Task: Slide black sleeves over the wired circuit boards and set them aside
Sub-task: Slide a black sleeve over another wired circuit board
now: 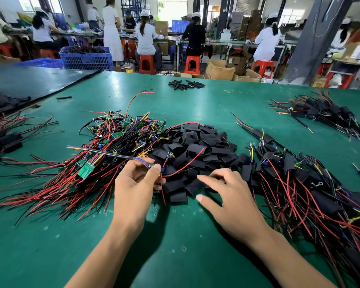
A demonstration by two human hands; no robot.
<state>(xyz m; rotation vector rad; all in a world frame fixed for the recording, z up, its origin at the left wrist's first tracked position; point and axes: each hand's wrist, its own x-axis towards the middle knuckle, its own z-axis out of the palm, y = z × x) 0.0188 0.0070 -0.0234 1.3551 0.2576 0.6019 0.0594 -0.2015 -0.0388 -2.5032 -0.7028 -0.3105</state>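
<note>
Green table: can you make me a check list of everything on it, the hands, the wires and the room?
Surface: green mat, small marks near the front.
Job's things: bare wired boards left, black sleeves middle, sleeved boards right.
Clutter: narrow black tubes at the far edge.
Grippers: left hand pinches one wired board; right hand open over the sleeves.
Cables: red and black wires fan out front left.
Surroundings: blue crate, workers on red stools.
</note>
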